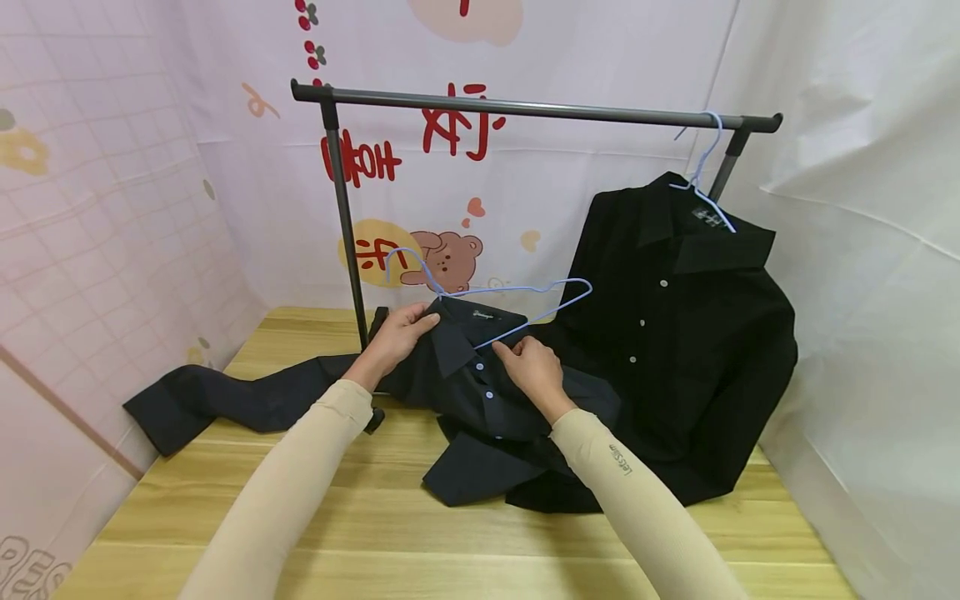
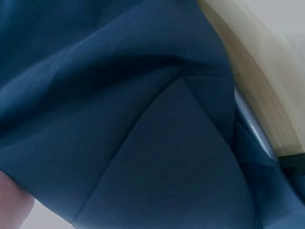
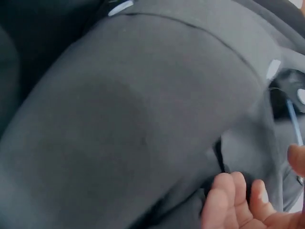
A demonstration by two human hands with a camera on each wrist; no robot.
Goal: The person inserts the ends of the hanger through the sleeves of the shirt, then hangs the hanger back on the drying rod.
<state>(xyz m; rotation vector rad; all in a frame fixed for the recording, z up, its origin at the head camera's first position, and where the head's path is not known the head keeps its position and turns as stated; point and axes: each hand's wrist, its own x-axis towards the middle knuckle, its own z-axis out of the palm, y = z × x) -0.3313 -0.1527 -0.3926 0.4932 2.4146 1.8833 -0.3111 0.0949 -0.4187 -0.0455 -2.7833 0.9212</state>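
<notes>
A dark navy button-up shirt [image 1: 517, 417] lies bunched on the table, its collar raised between both hands. My left hand [image 1: 397, 337] grips it at the collar's left side, thumb on top of the cloth. On the other side my right hand [image 1: 536, 371] pinches the front edge by the neck opening. A light-blue wire hanger [image 1: 590, 287] lies partly within the neck. Its hook points up and left, and one arm sticks out to the right above the collar. Dark cloth fills most of both wrist views; bent right fingers [image 3: 221, 198] show against the shirt.
A dark metal clothes rack [image 1: 517, 107] stands behind the shirt. At its right end a black shirt [image 1: 660, 333] hangs from another blue hanger [image 1: 708, 150], its lower part resting on the wooden table [image 1: 375, 533]. One navy sleeve [image 1: 247, 400] stretches left past the rack's post.
</notes>
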